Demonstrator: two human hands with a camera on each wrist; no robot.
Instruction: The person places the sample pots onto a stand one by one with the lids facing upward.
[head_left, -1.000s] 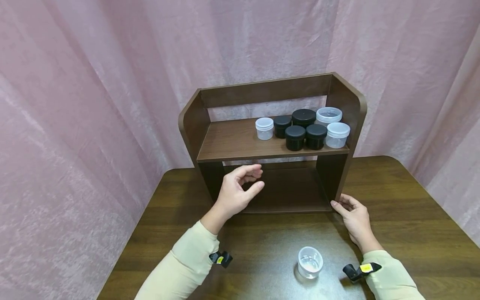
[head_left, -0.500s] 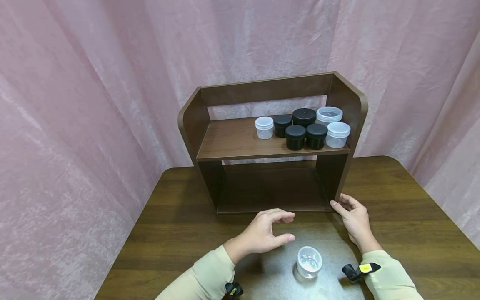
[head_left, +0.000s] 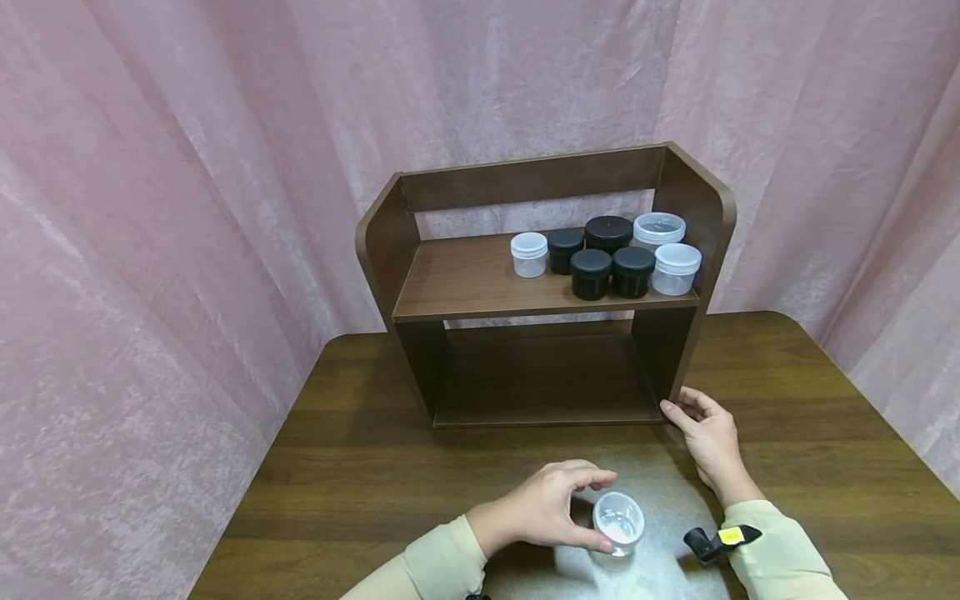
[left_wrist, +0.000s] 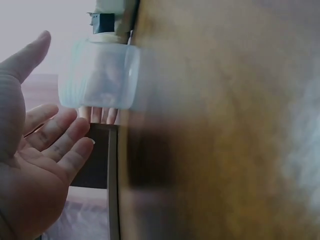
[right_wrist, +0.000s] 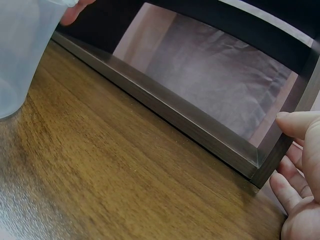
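A small clear plastic jar [head_left: 619, 518] stands upright on the table near its front. Around its left side is my left hand [head_left: 551, 507], thumb near the jar's front and fingers behind it. In the left wrist view, the hand [left_wrist: 37, 135] has its fingers spread and a gap shows between them and the jar [left_wrist: 100, 75]. My right hand [head_left: 708, 437] pinches the lower right corner of a brown wooden shelf [head_left: 547, 315]. The right wrist view shows its thumb [right_wrist: 295, 122] on the front edge, with the other fingers at the outer side.
On the shelf's upper board, several jars stand toward the right: black jars [head_left: 590, 277] among translucent ones with pale lids, such as the translucent jar [head_left: 528, 258] at the left of the group. A pink curtain [head_left: 480, 83] hangs behind the wooden table [head_left: 337, 467].
My left hand has come down from in front of the shelf's lower opening, moving right and nearer to the clear jar. The right hand has stayed at the shelf corner.
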